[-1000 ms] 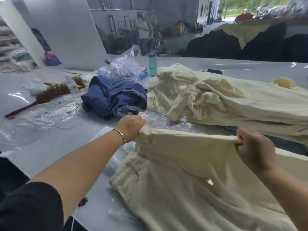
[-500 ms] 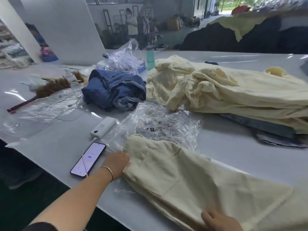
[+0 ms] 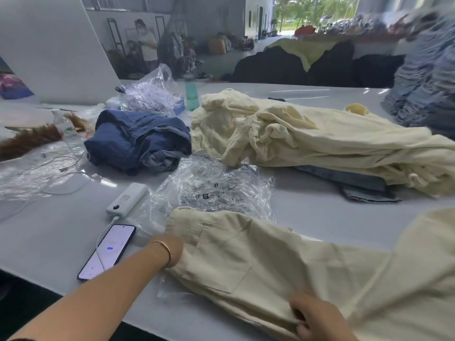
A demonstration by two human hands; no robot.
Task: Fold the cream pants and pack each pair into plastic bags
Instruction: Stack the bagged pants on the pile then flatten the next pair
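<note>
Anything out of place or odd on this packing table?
Two things stand out. A phone lies near the table's front edge, cabled to a power bank, close to the left hand working the cream pants. A rumpled blue garment also sits among the cream stock.

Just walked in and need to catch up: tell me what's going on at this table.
A person is laying a pair of cream pants flat at the near edge of the table. The left hand is at the waistband end, its fingers hidden by the cloth; the right hand pinches the near edge. A crumpled plastic bag lies just behind, partly under the pants. More cream pants are heaped further back, unfolded.
</note>
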